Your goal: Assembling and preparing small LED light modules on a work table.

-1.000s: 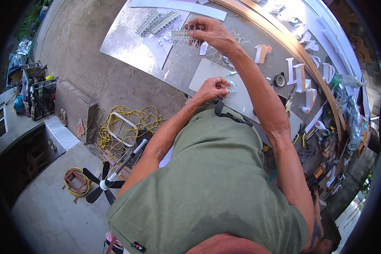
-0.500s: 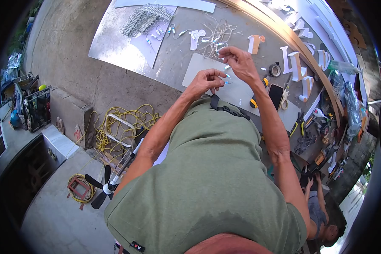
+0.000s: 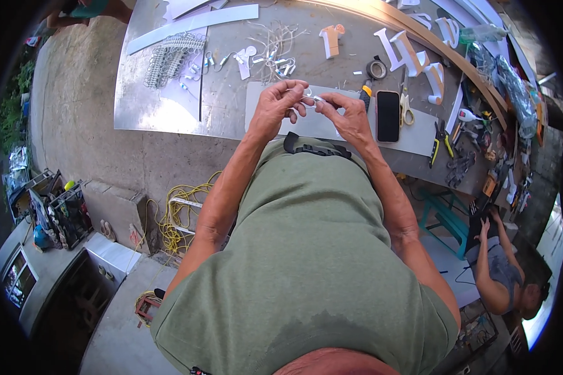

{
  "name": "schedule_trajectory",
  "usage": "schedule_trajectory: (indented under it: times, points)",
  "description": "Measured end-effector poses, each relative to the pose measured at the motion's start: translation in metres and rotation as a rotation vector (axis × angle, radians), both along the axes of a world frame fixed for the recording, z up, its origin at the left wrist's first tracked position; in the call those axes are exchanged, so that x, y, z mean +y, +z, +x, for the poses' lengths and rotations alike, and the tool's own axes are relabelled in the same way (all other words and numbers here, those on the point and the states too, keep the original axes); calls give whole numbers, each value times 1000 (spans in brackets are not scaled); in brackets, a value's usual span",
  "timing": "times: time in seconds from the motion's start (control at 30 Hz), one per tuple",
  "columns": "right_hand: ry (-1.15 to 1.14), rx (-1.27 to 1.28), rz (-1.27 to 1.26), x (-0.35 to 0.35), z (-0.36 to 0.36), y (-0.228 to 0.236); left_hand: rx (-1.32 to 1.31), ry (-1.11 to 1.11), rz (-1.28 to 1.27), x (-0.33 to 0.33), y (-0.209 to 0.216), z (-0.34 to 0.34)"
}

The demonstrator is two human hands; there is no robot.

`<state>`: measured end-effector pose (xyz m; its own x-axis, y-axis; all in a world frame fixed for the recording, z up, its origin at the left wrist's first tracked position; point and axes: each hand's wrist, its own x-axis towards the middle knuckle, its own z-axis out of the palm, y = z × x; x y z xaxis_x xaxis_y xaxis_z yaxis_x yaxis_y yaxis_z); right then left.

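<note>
My left hand (image 3: 275, 111) and my right hand (image 3: 348, 117) meet above the near edge of the table. Between their fingertips is a small white wired piece (image 3: 318, 99), which looks like an LED module. Thin wire runs from it to the left fingers, which pinch it. The thumb and forefinger of my right hand close on the module itself. Beneath the hands lies a light grey board (image 3: 256, 94). Just beyond is a loose bunch of similar modules (image 3: 283, 64) with tangled pale wires, beside a small white cut-out letter (image 3: 243, 62).
A heap of linked strands (image 3: 169, 59) sits far left. Rightward lie a phone (image 3: 388, 117), scissors (image 3: 407, 111), black tape (image 3: 376, 69), a yellow-black cutter (image 3: 366, 92) and pliers (image 3: 441, 142). White letters (image 3: 415, 61) stand behind. Another person (image 3: 497, 269) sits at right near a teal stool (image 3: 445, 219).
My hands have come together, the right one moving down from the wire bunch, and now share the small wired piece. The whole view has shifted, bringing the phone and stool into fuller sight.
</note>
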<state>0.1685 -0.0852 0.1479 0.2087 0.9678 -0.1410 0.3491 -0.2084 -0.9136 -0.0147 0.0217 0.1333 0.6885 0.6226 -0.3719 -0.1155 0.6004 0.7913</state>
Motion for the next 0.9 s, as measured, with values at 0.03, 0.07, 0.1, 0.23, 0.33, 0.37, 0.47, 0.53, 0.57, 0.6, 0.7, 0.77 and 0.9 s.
schedule_trajectory:
  times: [0.03, 0.07, 0.1, 0.23, 0.33, 0.37, 0.47, 0.53, 0.57, 0.6, 0.7, 0.77, 0.9]
  points:
    - [-96, 148, -78, 1, -1, 3, -5, -17, -5, 2, 6, -1]
    - [-143, 326, -72, 1, -1, 12, -60, 48, -90, 3, 10, -1]
    - [-158, 322, -74, 0, 0, 15, -114, 115, -177, 5, 11, -1]
    - [-211, 506, -21, -3, 2, 29, -5, 64, 179, -1, 17, 7]
    - [-239, 602, -27, -5, 1, 31, -34, 66, 219, -7, 35, 20]
    - [-250, 662, -23, -6, 1, 30, -55, 73, 250, -9, 38, 24]
    - [-222, 744, -41, -7, 2, 22, -70, 32, 220, -6, 34, 33]
    - [-220, 791, -64, -8, 0, 20, -65, 18, 196, -5, 31, 35]
    - [-213, 837, -87, -8, -1, 20, -60, 7, 173, -5, 28, 35]
    - [-219, 839, -86, -9, -3, 19, -58, 1, 171, -7, 26, 34]
    - [-117, 760, -103, -10, -6, 18, -81, 46, 189, -7, 12, 22]
    - [11, 484, -152, -9, -6, 19, -52, 83, 174, -5, 4, 7]
    - [-104, 253, -151, -4, 7, -7, -39, 152, 129, -6, -9, -33]
